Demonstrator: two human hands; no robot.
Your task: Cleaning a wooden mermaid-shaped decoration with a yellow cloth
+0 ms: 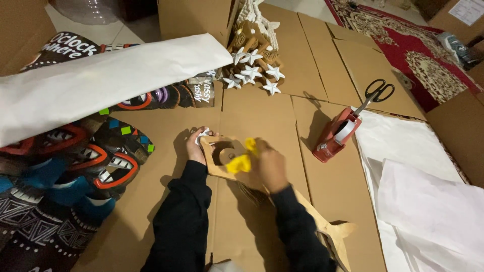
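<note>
Masks, painted, stacked far left under white paper sheet, likely kept covered. My left hand grips head end of wooden fish cutout, fingers curled round its edge with white scrap, judged to steady it. Cutout lies flat on cardboard floor, tail running near-right past my sleeve. My right hand presses down on cutout, pinching yellow cloth beside round hole. Tape dispenser and scissors right, within reach; white wrapping paper beyond.

A dark painted sign with white lettering lies at ten o'clock, half under white wrapping paper. A smaller dark lettered plaque sits at eleven o'clock. A brown cardboard box stands at twelve o'clock.
</note>
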